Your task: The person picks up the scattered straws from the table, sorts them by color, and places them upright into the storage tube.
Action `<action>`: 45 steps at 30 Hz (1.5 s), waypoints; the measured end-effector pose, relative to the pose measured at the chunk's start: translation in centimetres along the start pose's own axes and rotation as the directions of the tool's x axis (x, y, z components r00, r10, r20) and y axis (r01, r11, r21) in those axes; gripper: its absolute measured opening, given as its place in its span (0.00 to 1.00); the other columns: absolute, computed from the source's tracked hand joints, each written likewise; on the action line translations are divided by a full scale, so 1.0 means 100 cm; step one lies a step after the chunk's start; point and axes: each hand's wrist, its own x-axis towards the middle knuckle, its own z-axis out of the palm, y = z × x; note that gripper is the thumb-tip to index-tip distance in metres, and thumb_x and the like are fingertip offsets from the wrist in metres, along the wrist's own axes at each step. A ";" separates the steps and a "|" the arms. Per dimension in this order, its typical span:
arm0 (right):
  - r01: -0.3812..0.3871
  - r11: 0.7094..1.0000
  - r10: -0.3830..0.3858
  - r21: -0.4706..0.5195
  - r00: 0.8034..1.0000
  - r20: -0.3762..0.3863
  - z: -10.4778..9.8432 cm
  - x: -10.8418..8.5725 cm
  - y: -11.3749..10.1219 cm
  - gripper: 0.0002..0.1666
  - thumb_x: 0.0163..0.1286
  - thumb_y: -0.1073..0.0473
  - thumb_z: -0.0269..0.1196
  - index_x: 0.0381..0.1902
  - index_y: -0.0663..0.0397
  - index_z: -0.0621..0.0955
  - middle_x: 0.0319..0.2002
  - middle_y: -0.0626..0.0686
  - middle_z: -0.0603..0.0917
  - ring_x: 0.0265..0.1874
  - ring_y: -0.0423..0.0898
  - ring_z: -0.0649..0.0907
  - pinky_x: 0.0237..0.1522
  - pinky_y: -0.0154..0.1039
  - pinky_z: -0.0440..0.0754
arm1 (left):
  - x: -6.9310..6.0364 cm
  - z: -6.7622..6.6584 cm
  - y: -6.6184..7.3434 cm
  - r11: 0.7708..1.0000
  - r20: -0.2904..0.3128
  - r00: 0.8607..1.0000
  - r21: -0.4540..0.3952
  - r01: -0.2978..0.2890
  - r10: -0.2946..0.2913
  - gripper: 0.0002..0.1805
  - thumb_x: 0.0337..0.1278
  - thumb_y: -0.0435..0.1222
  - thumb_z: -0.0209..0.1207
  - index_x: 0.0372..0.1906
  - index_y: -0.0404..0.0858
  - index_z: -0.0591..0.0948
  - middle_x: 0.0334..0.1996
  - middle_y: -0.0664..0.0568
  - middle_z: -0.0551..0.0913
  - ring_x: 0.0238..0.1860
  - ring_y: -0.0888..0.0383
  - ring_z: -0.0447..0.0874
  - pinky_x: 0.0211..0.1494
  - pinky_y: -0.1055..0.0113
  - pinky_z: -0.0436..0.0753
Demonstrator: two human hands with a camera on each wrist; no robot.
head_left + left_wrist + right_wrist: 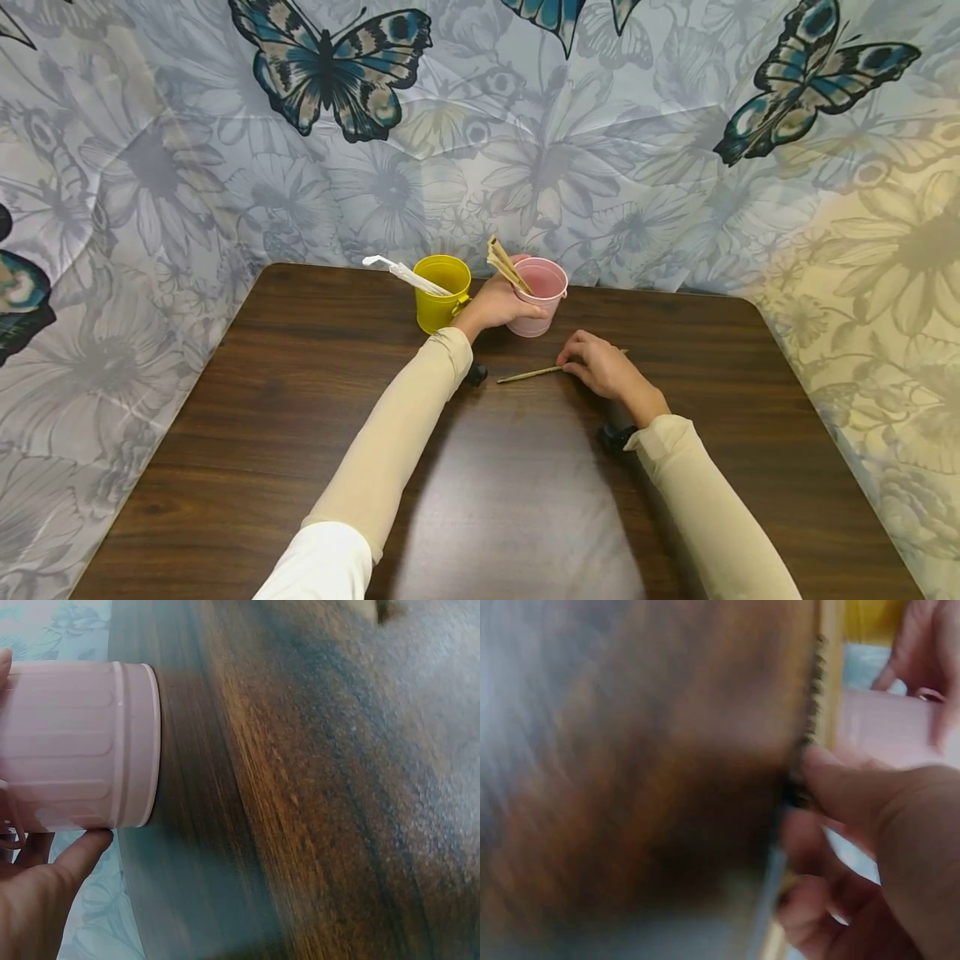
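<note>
My left hand (495, 306) holds the side of a small pink bucket (534, 323), which stands near the table's far edge. In the left wrist view the thumb lies against the bucket's ribbed wall (75, 742). Several thin tan sticks (508, 265) lean out of the bucket toward the left. To the right and nearer, my right hand (603, 368) pinches a similar thin tan stick (527, 375) between thumb and fingers, just over the tabletop. Dark printing shows along this stick (823, 690) in the blurred right wrist view.
A yellow bucket (432, 312) stands just left of the pink one, with several white paper-wrapped sticks (408, 274) leaning out. The dark wooden table (247, 433) ends at the back against a butterfly-printed cloth (465, 167). Dark wrist devices (617, 435) sit under both forearms.
</note>
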 end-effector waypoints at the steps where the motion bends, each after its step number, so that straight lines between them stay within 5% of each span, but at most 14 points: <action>1: -0.012 1.000 0.012 0.003 1.000 0.026 -0.004 -0.001 -0.001 0.04 0.69 0.65 0.67 0.39 0.53 0.87 0.43 0.53 0.86 0.42 0.51 0.86 0.45 0.50 0.84 | 0.000 0.000 0.000 1.000 -0.001 1.000 -0.003 -0.002 0.002 0.60 0.42 0.41 0.81 0.79 0.42 0.56 0.67 0.48 0.76 0.66 0.54 0.77 0.73 0.61 0.74; 5: -0.069 0.996 0.063 0.057 0.993 0.104 -0.021 -0.004 -0.005 0.05 0.71 0.64 0.65 0.42 0.51 0.86 0.42 0.52 0.89 0.39 0.49 0.86 0.42 0.46 0.85 | -0.001 0.000 0.003 1.000 -0.006 1.000 -0.024 -0.013 0.012 0.59 0.42 0.38 0.81 0.78 0.41 0.57 0.66 0.46 0.76 0.66 0.53 0.77 0.73 0.61 0.75; 8: -0.101 0.987 0.091 0.125 0.992 0.089 -0.035 -0.003 -0.012 0.06 0.73 0.63 0.64 0.45 0.52 0.85 0.42 0.53 0.89 0.37 0.49 0.86 0.39 0.41 0.84 | -0.002 0.001 0.004 0.998 -0.008 1.000 -0.052 -0.024 0.024 0.58 0.42 0.35 0.80 0.78 0.40 0.58 0.66 0.45 0.77 0.66 0.52 0.77 0.73 0.61 0.75; 19: 0.003 0.983 0.026 0.183 0.987 -0.155 -0.086 0.011 -0.040 0.07 0.73 0.58 0.65 0.46 0.51 0.85 0.36 0.51 0.87 0.27 0.40 0.79 0.31 0.32 0.76 | -0.002 0.002 0.004 0.999 0.011 1.000 -0.036 -0.026 0.026 0.59 0.44 0.35 0.79 0.79 0.39 0.55 0.70 0.46 0.73 0.67 0.51 0.76 0.74 0.60 0.74; 27: 0.127 0.980 -0.058 0.153 0.920 -0.387 -0.112 0.037 -0.068 0.05 0.69 0.60 0.69 0.42 0.50 0.86 0.31 0.46 0.78 0.23 0.39 0.72 0.26 0.31 0.68 | 0.000 0.002 0.003 0.994 0.015 0.999 -0.100 -0.046 0.048 0.56 0.42 0.32 0.80 0.77 0.40 0.59 0.67 0.46 0.75 0.65 0.50 0.77 0.72 0.58 0.75; 40: 0.193 0.957 -0.071 0.215 0.878 -0.474 -0.095 0.086 -0.083 0.07 0.69 0.63 0.68 0.44 0.58 0.84 0.36 0.55 0.83 0.21 0.40 0.72 0.22 0.28 0.67 | 0.005 0.002 -0.001 0.997 0.036 0.997 -0.042 -0.069 0.070 0.56 0.43 0.36 0.80 0.77 0.45 0.59 0.70 0.46 0.72 0.67 0.48 0.76 0.72 0.56 0.76; 45: 0.124 0.965 -0.019 0.232 0.912 -0.410 -0.079 0.096 -0.075 0.08 0.71 0.59 0.67 0.45 0.55 0.83 0.39 0.54 0.84 0.23 0.44 0.75 0.25 0.32 0.71 | 0.004 0.001 -0.001 0.993 0.040 0.993 -0.035 -0.113 0.114 0.51 0.44 0.35 0.79 0.74 0.44 0.63 0.68 0.50 0.73 0.66 0.51 0.77 0.71 0.61 0.77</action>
